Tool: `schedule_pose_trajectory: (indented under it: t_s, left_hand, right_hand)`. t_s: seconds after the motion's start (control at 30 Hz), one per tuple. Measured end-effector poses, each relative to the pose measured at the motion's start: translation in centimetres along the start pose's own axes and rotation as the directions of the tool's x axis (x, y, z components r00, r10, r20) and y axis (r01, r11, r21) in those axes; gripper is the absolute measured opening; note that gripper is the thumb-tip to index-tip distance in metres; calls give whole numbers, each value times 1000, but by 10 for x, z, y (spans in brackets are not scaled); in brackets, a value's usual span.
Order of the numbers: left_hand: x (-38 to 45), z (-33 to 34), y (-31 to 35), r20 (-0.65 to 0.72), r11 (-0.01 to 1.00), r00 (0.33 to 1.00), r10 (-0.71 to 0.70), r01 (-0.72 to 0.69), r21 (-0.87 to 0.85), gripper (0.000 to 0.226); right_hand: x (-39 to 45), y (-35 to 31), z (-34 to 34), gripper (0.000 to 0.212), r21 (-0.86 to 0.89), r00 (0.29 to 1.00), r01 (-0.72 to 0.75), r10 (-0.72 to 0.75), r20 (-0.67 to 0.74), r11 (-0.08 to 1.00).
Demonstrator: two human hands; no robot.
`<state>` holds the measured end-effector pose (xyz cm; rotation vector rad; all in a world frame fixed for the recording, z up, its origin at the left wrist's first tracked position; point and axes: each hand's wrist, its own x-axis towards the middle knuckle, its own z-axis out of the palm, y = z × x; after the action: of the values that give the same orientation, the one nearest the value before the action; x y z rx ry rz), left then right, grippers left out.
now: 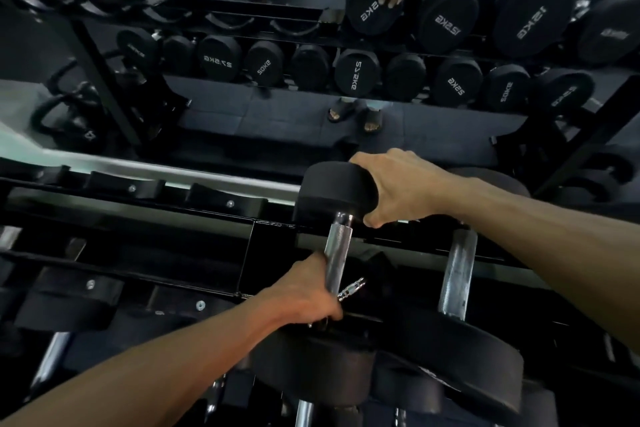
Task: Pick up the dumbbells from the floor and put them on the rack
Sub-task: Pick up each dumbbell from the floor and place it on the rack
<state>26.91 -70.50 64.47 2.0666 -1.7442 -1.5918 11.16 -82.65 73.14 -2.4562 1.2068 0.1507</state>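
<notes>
A black dumbbell (337, 191) with a knurled steel handle lies across the top tier of the black rack (138, 215), in the middle of the head view. My left hand (304, 295) is wrapped around the near part of its handle. My right hand (398, 187) cups the far rubber head from the right side. A second dumbbell (457, 274) rests on the rack just to the right, its handle parallel to the first. Its near head overlaps the near head of the one I hold.
Empty black cradles (214, 198) line the rack to the left. A mirror behind the rack reflects racked dumbbells (355, 73), my hand and my sandalled feet (356, 114). Lower tiers hold more steel handles (304, 412).
</notes>
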Motion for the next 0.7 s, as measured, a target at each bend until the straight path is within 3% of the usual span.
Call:
schedule_pose_trajectory:
  t_s: [0.7]
  left_hand:
    - [19, 5, -6, -18, 995, 995, -94, 95, 18, 64]
  right_hand:
    - [20, 12, 21, 70, -34, 999, 52, -52, 2, 998]
